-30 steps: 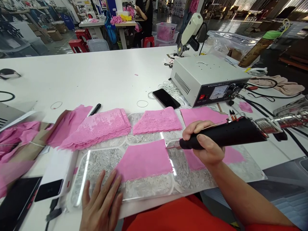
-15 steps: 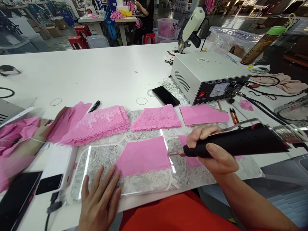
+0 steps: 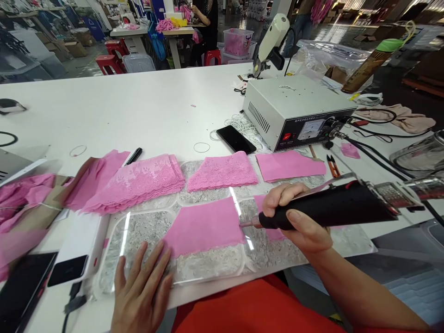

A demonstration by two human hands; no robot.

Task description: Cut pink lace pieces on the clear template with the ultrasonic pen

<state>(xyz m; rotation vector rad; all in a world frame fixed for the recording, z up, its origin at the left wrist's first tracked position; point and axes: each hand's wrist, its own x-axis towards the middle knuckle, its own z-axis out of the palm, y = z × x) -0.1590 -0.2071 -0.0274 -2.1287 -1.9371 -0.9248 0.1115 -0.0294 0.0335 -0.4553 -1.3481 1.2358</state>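
Observation:
A flat pink fabric piece point(image 3: 206, 226) lies on a grey marbled mat point(image 3: 208, 267) at the table's near edge. My left hand point(image 3: 144, 282) rests with fingers spread on the mat, fingertips at the fabric's left corner. Wrapped round a black handheld tool point(image 3: 333, 203), my right hand point(image 3: 300, 219) points its thin metal tip left, at the fabric's right edge. Part of another pink piece shows beneath the tool. Behind are a stack of pink lace pieces point(image 3: 138, 182), a lace piece point(image 3: 225, 171) and a plain pink piece point(image 3: 289, 165).
A grey control box point(image 3: 298, 108) with cables stands at the back right, beside a black phone point(image 3: 236, 139). Small snips point(image 3: 333, 166) lie right of the fabric. A white power bank point(image 3: 83, 240) and a dark tablet point(image 3: 26, 291) are at the left. A person point(image 3: 204, 30) sits far back.
The view has shifted slightly. My right hand and the tool have moved a little left, with the tip still at the fabric's right edge. My left hand stays on the mat and fabric corner.

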